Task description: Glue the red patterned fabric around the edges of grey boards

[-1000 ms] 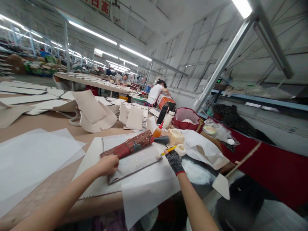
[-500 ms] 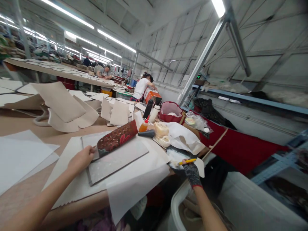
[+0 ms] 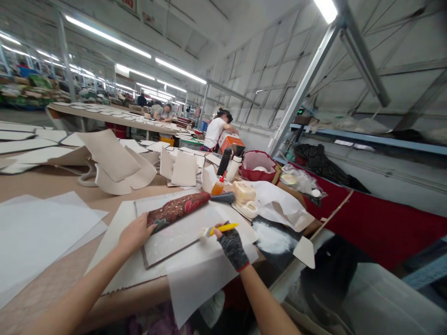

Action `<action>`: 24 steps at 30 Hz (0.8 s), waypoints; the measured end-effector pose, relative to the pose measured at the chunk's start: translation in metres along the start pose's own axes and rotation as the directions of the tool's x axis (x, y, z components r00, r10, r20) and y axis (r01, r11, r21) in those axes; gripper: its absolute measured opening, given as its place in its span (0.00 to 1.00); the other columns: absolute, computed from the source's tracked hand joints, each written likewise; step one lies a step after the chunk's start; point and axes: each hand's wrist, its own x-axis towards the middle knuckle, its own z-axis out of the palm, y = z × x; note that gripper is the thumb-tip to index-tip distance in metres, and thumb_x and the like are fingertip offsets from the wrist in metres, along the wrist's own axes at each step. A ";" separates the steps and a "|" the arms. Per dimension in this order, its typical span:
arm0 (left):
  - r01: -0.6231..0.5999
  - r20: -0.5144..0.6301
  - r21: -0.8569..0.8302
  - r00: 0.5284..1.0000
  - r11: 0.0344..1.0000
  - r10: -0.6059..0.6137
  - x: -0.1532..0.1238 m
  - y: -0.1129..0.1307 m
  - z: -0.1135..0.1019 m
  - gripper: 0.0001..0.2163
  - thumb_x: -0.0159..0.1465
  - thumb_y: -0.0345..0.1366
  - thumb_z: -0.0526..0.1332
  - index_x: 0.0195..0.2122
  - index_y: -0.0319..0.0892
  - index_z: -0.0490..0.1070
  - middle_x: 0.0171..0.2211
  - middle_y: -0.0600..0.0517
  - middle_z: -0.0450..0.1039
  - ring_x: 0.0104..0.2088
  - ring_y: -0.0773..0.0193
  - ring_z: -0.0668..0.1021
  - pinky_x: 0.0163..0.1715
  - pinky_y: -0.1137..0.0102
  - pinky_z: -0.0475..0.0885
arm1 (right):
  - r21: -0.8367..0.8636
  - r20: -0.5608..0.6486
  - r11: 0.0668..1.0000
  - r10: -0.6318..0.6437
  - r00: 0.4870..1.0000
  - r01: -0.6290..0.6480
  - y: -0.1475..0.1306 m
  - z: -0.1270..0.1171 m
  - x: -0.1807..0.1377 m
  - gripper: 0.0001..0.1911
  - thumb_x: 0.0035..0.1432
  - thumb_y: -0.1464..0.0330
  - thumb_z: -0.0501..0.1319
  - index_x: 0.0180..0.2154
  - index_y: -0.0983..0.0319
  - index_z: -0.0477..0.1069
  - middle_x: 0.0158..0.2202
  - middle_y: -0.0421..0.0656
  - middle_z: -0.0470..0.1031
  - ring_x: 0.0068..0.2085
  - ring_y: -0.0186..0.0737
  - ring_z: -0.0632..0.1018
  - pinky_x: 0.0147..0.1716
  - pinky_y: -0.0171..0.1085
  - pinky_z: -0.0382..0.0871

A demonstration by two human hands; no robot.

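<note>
My left hand (image 3: 138,231) is closed on the near end of a dark red flower-patterned piece (image 3: 179,211), which is curled along its length over a flat grey board (image 3: 174,235). My right hand (image 3: 230,244), in a dark fingerless glove, grips a brush (image 3: 223,228) with a yellow handle. The brush's pale bristles point left, over the right edge of the board. White paper (image 3: 195,274) lies under the board and hangs over the table's front edge. To the right of my right hand is a dark sheet (image 3: 274,239) smeared with white paste.
Behind the board stand an orange bottle with a red tip (image 3: 218,186), a black bottle (image 3: 224,162), a white bottle (image 3: 233,167) and a yellowish block (image 3: 243,191). Beige cut pieces (image 3: 111,156) lie at the back left. A person in white (image 3: 213,132) leans over a box farther off.
My right hand has moved left with the brush, from the white-smeared sheet to the board. The flower-patterned piece, held up before, now lies lower and rolled over. The view has turned slightly left.
</note>
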 end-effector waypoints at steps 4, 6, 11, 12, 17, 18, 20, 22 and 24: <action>0.008 -0.148 0.108 0.989 0.994 0.008 -0.005 0.001 0.001 0.30 0.60 0.42 0.54 0.61 0.34 0.49 0.53 0.36 0.66 0.49 0.49 0.72 0.43 0.62 0.67 | -0.138 -0.106 0.989 0.041 0.994 -0.055 0.025 -0.013 0.029 0.17 0.49 0.53 0.59 0.31 0.61 0.68 0.30 0.44 0.76 0.32 0.40 0.78 0.37 0.39 0.72; -0.021 -0.240 0.208 0.968 0.978 0.072 -0.008 0.004 0.001 0.30 0.58 0.40 0.57 0.61 0.36 0.52 0.56 0.36 0.61 0.53 0.47 0.68 0.48 0.59 0.64 | -0.237 -0.224 0.967 0.040 0.974 -0.094 0.038 -0.034 0.044 0.18 0.48 0.53 0.59 0.30 0.62 0.68 0.30 0.47 0.76 0.35 0.44 0.77 0.41 0.44 0.71; -0.203 -0.228 0.285 0.935 0.937 0.272 -0.011 0.008 0.003 0.14 0.59 0.30 0.56 0.47 0.40 0.68 0.51 0.42 0.67 0.52 0.51 0.67 0.51 0.59 0.60 | -0.285 -0.267 0.954 0.014 0.964 -0.093 0.052 -0.054 0.058 0.19 0.48 0.52 0.57 0.30 0.62 0.68 0.33 0.50 0.76 0.35 0.44 0.77 0.42 0.45 0.70; -0.249 -0.185 0.262 0.935 0.932 0.302 -0.011 0.007 0.005 0.12 0.60 0.29 0.53 0.43 0.41 0.70 0.47 0.43 0.70 0.48 0.53 0.70 0.48 0.61 0.62 | -0.288 -0.254 0.954 0.012 0.967 -0.088 0.053 -0.055 0.059 0.19 0.47 0.52 0.57 0.30 0.62 0.68 0.32 0.49 0.76 0.34 0.44 0.77 0.42 0.45 0.70; -0.329 -0.115 0.007 0.938 0.944 0.328 -0.009 -0.002 0.019 0.12 0.63 0.31 0.47 0.37 0.40 0.70 0.38 0.46 0.73 0.41 0.58 0.73 0.44 0.66 0.65 | -0.314 -0.317 0.942 0.013 0.948 -0.118 0.037 -0.047 0.053 0.20 0.46 0.52 0.59 0.29 0.63 0.68 0.31 0.52 0.76 0.36 0.49 0.77 0.44 0.50 0.67; -0.313 -0.129 -0.060 0.944 0.948 0.303 -0.010 -0.004 0.021 0.12 0.63 0.33 0.48 0.37 0.41 0.70 0.38 0.47 0.73 0.42 0.59 0.73 0.44 0.67 0.65 | -0.307 -0.302 0.946 0.009 0.953 -0.107 0.029 -0.038 0.047 0.20 0.47 0.52 0.58 0.29 0.63 0.69 0.31 0.52 0.76 0.36 0.48 0.77 0.43 0.49 0.68; -0.268 -0.139 -0.188 0.960 0.945 0.245 -0.011 -0.006 0.023 0.12 0.63 0.36 0.49 0.37 0.41 0.70 0.38 0.48 0.73 0.41 0.60 0.73 0.43 0.68 0.66 | -0.237 -0.191 0.970 0.004 0.982 -0.050 0.010 -0.009 0.030 0.18 0.49 0.53 0.58 0.31 0.63 0.69 0.31 0.49 0.76 0.34 0.44 0.77 0.40 0.43 0.71; -0.247 -0.102 -0.267 0.968 0.932 0.227 -0.013 -0.007 0.024 0.12 0.62 0.38 0.50 0.37 0.42 0.71 0.38 0.50 0.74 0.40 0.61 0.74 0.41 0.70 0.67 | -0.084 0.007 0.996 -0.013 1.000 0.013 -0.008 0.023 0.009 0.16 0.51 0.55 0.59 0.33 0.61 0.69 0.32 0.45 0.77 0.33 0.40 0.77 0.37 0.38 0.72; -0.278 -0.044 -0.269 0.960 0.922 0.276 -0.016 -0.008 0.022 0.11 0.61 0.38 0.52 0.35 0.43 0.73 0.36 0.51 0.75 0.39 0.61 0.75 0.40 0.70 0.67 | 0.052 0.188 0.998 -0.042 0.981 0.032 -0.021 0.043 -0.004 0.13 0.51 0.58 0.60 0.34 0.60 0.70 0.32 0.43 0.77 0.33 0.38 0.77 0.36 0.37 0.72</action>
